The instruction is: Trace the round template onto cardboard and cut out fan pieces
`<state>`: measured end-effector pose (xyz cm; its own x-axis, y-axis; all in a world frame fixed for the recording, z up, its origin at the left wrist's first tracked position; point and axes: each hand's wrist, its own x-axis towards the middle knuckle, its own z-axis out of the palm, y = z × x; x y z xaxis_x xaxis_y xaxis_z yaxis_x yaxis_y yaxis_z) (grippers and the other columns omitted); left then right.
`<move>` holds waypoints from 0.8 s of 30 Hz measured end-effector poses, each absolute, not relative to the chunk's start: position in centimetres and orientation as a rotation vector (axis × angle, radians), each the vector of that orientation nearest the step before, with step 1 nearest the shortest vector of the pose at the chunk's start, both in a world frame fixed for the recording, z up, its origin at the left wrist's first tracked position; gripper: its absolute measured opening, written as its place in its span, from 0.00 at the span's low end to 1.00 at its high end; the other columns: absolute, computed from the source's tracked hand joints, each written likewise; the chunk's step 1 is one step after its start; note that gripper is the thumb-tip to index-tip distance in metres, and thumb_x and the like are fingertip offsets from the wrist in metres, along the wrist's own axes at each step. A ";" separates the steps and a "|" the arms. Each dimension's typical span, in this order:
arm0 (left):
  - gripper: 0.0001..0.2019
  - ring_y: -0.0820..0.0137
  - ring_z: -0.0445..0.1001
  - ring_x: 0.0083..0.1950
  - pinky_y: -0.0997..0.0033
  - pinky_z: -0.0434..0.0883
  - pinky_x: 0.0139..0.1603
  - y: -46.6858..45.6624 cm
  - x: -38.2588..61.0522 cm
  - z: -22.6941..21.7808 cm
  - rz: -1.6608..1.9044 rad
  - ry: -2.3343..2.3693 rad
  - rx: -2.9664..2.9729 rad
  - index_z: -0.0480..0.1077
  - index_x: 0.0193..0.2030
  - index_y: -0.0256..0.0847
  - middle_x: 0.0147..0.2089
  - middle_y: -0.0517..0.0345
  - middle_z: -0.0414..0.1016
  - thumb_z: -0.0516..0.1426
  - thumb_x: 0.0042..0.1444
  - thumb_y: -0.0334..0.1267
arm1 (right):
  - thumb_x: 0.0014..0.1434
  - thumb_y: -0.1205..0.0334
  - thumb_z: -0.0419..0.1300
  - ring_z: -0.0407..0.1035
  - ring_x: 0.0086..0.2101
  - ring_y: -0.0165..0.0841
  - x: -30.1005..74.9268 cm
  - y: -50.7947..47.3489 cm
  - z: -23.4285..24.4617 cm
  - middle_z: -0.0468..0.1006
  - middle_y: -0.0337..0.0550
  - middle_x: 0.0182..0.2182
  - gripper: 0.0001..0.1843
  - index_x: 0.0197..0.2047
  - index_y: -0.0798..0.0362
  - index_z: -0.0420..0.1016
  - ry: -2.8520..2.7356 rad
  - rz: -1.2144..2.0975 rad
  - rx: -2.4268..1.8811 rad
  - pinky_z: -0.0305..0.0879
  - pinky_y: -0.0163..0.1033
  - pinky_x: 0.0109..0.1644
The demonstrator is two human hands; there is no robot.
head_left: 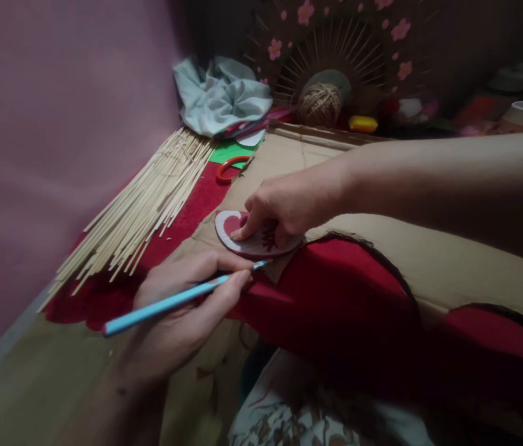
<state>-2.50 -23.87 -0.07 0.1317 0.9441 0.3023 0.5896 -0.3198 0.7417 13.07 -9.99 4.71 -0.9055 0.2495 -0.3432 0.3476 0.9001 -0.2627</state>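
Brown cardboard [451, 248] lies under the white oval [255, 245], which stretches left to right. Left hand [172, 337] pinches the slanted pencil [163, 306], tip pointing right and away beside the oval, contact unclear; right hand [296, 201], unclenched, presses fingers down on it.

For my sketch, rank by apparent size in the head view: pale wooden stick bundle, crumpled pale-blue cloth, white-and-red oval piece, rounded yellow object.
1. Stick bundle
2. Cloth
3. Oval piece, partly covered
4. Yellow object

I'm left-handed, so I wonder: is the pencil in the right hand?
No, the left hand holds the blue pencil.
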 end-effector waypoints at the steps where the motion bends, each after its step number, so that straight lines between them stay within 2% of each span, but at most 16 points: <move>1: 0.02 0.72 0.74 0.30 0.76 0.69 0.26 -23.8 -2.7 0.0 1.040 1.478 1.914 0.73 0.32 0.46 0.31 0.65 0.77 0.58 0.52 0.36 | 0.46 0.73 0.63 0.65 0.31 0.27 13.1 -9.9 4.6 0.75 0.32 0.33 0.32 0.55 0.43 0.69 2.765 -0.469 0.452 0.58 0.32 0.32; 5: 0.02 0.74 0.72 0.25 0.78 0.65 0.19 -23.3 -3.5 0.5 1.003 1.454 1.779 0.73 0.31 0.45 0.26 0.64 0.75 0.59 0.51 0.37 | 0.47 0.72 0.63 0.66 0.33 0.27 13.1 -9.9 4.5 0.76 0.31 0.36 0.33 0.55 0.39 0.68 2.745 -0.481 0.507 0.59 0.32 0.36; 9: 0.03 0.75 0.68 0.19 0.77 0.63 0.17 -23.2 -3.8 0.7 1.052 1.482 1.656 0.72 0.30 0.43 0.20 0.66 0.71 0.59 0.51 0.38 | 0.48 0.70 0.64 0.67 0.34 0.27 13.1 -10.1 4.6 0.76 0.31 0.39 0.31 0.55 0.38 0.68 2.733 -0.460 0.525 0.59 0.32 0.37; 16: 0.04 0.76 0.68 0.21 0.77 0.64 0.18 -23.2 -2.8 0.4 1.028 1.482 1.754 0.73 0.30 0.43 0.24 0.63 0.73 0.58 0.52 0.38 | 0.47 0.69 0.64 0.65 0.32 0.26 13.0 -10.1 4.7 0.76 0.29 0.35 0.32 0.55 0.38 0.67 2.708 -0.478 0.550 0.57 0.31 0.35; 21: 0.04 0.71 0.73 0.29 0.73 0.70 0.26 -22.9 -2.2 -0.4 1.051 1.460 1.846 0.73 0.33 0.45 0.27 0.62 0.75 0.57 0.53 0.39 | 0.46 0.71 0.64 0.63 0.30 0.24 12.9 -10.2 4.8 0.75 0.30 0.33 0.34 0.56 0.41 0.66 2.694 -0.495 0.528 0.55 0.30 0.32; 24: 0.04 0.72 0.73 0.27 0.74 0.69 0.25 -22.8 -1.7 -0.6 1.048 1.419 1.827 0.73 0.34 0.45 0.27 0.63 0.75 0.57 0.54 0.38 | 0.46 0.71 0.65 0.63 0.29 0.24 12.9 -10.2 4.7 0.75 0.30 0.33 0.32 0.55 0.40 0.69 2.702 -0.494 0.540 0.55 0.30 0.32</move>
